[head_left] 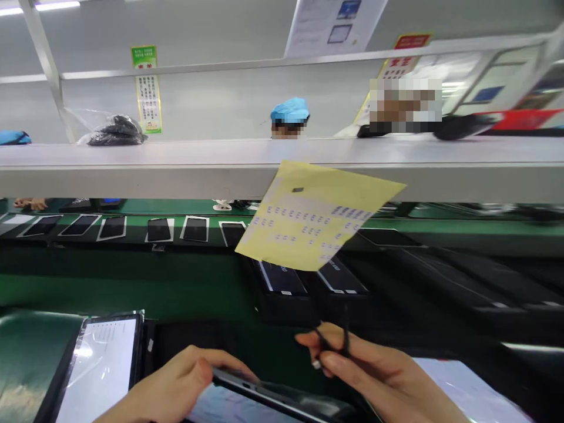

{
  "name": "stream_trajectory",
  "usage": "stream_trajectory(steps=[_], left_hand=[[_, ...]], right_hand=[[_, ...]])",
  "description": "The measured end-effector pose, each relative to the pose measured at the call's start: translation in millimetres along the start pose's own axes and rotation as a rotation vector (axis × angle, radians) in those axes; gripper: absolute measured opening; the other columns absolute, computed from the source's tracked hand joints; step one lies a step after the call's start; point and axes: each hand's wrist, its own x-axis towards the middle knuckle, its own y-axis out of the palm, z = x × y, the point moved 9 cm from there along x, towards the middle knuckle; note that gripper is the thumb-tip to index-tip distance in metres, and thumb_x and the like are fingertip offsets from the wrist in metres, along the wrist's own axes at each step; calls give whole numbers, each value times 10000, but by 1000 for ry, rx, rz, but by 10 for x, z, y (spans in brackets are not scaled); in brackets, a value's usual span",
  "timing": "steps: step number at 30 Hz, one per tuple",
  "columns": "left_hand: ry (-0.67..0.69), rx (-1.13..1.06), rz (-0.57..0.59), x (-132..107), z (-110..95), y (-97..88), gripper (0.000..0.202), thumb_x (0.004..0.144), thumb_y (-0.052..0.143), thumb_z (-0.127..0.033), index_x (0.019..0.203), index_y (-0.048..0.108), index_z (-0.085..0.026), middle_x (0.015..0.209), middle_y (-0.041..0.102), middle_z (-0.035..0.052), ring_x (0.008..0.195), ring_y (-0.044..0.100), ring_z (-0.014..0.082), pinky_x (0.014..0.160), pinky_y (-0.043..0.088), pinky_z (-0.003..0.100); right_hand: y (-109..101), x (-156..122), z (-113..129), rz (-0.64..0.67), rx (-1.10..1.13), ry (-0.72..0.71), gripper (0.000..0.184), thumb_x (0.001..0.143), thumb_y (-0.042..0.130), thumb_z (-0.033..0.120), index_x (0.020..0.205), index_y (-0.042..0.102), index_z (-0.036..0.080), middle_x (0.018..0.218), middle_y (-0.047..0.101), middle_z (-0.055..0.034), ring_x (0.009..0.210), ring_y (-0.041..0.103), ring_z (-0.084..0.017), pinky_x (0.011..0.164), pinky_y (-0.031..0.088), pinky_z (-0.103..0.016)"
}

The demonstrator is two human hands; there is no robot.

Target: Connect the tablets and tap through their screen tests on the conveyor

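My left hand grips the near edge of a dark tablet held low at the bottom of the view. My right hand pinches thin black tweezers just above the tablet's right side. A yellow label sheet with rows of small stickers hangs from the shelf edge straight ahead, well above both hands.
A grey shelf runs across at eye level. Behind it is a person in a blue cap. A green conveyor carries a row of dark tablets. Another tablet with a glossy film lies at lower left. Black trays sit on the right.
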Motion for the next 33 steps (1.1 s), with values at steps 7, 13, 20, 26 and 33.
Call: stream_trajectory(steps=[7, 13, 20, 26, 33], left_hand=[[20, 104, -76, 175, -174, 104, 654, 873, 302, -655, 1154, 620, -158, 1056, 626, 73, 889, 590, 149, 770, 439, 192], [24, 57, -79, 250, -122, 129, 655, 887, 301, -639, 1098, 643, -122, 1015, 624, 75, 952, 563, 169, 811, 437, 202], [-5, 41, -183, 286, -56, 40, 748, 833, 295, -730, 896, 670, -85, 855, 616, 71, 785, 507, 146, 697, 415, 207], [-51, 40, -294, 149, 94, -162, 764, 819, 321, -746, 1161, 604, -124, 1232, 527, 99, 1129, 488, 235, 1038, 374, 316], [-364, 73, -838, -556, 768, -971, 757, 795, 172, -795, 1412, 265, -366, 1441, 297, -40, 1381, 187, 249, 1164, 162, 456]], right_hand=[[444, -223, 847, 87, -369, -480, 312, 807, 599, 398, 623, 645, 151, 631, 514, -23, 610, 549, -54, 568, 450, -81], [531, -299, 902, 107, -551, -656, 212, 872, 542, 325, 812, 701, 199, 661, 519, -9, 564, 512, -23, 490, 382, -79], [683, -400, 951, 33, -807, -915, 183, 907, 489, 238, 965, 655, 187, 758, 546, -12, 671, 517, -47, 583, 421, -143], [583, -33, 836, 63, -514, -668, 328, 921, 443, 406, 883, 689, 193, 687, 547, -26, 660, 495, -73, 589, 386, -181], [-275, 70, -77, -433, 637, -118, 476, 583, 748, 582, 699, 600, 145, 469, 207, 35, 453, 274, -43, 435, 331, -193]])
